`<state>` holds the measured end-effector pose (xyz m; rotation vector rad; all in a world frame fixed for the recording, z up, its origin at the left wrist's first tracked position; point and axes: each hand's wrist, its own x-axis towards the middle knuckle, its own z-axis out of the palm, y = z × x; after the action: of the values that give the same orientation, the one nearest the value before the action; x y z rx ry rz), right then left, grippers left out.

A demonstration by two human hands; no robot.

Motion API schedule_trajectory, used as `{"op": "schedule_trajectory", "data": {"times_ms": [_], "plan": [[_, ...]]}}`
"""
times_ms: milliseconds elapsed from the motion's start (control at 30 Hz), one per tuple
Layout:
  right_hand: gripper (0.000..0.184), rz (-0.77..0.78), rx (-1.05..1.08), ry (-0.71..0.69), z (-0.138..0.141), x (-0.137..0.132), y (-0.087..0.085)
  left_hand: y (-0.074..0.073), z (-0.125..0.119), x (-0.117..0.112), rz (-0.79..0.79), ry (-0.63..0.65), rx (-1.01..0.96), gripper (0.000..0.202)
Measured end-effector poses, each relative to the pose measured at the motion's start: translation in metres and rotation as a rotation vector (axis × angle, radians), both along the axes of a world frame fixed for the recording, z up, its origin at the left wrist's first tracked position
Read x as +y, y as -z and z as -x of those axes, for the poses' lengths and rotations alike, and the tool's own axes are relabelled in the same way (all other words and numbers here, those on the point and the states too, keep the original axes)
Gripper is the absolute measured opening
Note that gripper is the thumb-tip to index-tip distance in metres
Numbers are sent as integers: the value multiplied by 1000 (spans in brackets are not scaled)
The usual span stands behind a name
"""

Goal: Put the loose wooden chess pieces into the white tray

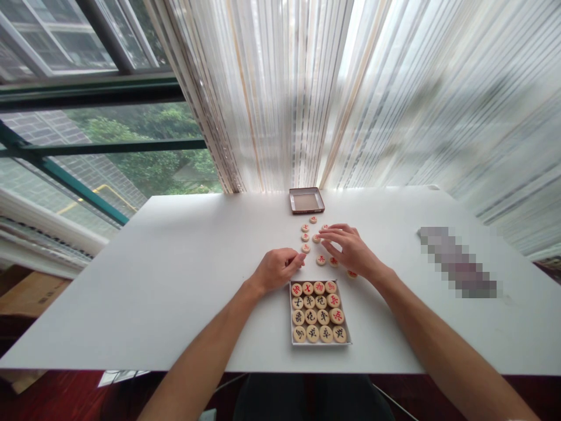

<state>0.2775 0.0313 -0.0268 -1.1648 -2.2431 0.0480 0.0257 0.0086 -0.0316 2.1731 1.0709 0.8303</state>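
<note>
Round wooden chess pieces [321,260] marked in red are laid flat, singly, in a loose scatter. Sixteen further pieces, marked in red or black, are arranged four by four in a shallow white box [321,344], positioned just below the scatter.

So on the tabletop [175,263], the left fingers [296,258] and right fingers [329,233] sit either side of a little spread of loose pieces [321,259], most of them ahead of the fingers, one just past the right ones. The box [291,310] of pieces is right behind both, nearer the person. The lid [307,200] lies well ahead, beyond the loose ones.
</note>
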Motion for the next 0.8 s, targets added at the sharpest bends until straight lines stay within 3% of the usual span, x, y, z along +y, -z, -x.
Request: {"op": "schedule_trajectory", "data": {"times_ms": [500, 700, 800], "plan": [[21, 107, -41, -124, -3, -15, -11, 1, 0, 1, 36, -21, 3, 44], [21, 24, -8, -14, -13, -8, -10, 0, 0, 1, 33, -20, 7, 45], [20, 43, 4, -34, -15, -8, -12, 1, 0, 1, 33, -25, 6, 45]]}}
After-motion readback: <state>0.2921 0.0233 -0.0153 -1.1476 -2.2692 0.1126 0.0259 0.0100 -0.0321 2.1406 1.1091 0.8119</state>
